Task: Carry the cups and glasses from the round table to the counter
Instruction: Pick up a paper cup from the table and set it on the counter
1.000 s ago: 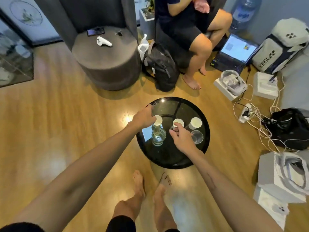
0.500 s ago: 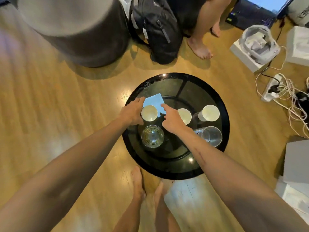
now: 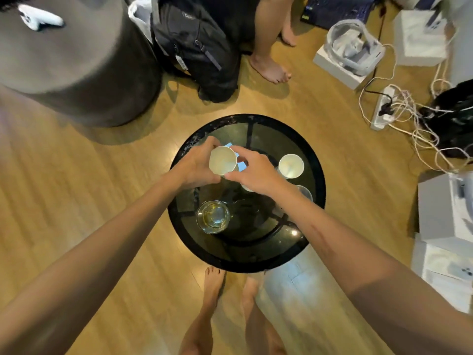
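1. Both hands hold one white paper cup [image 3: 222, 160] above the round table [image 3: 316, 201]: left hand [image 3: 195, 166] wraps its side, right hand [image 3: 256, 170] pinches the rim.
2. Likely light and crushable; hold low, gently.
3. A second paper cup [image 3: 291, 166] and a glass [image 3: 213, 216] stand on the table.

Warm indoor light was bright and even. Glare spots shone on the glossy worktop [image 3: 294, 233] near the grip. Edges bent and blurred.

Wooden floor [image 3: 76, 201] bearing a grey ottoman [image 3: 76, 73], black backpack [image 3: 199, 52], power strip [image 3: 384, 108] and white boxes [image 3: 419, 39].
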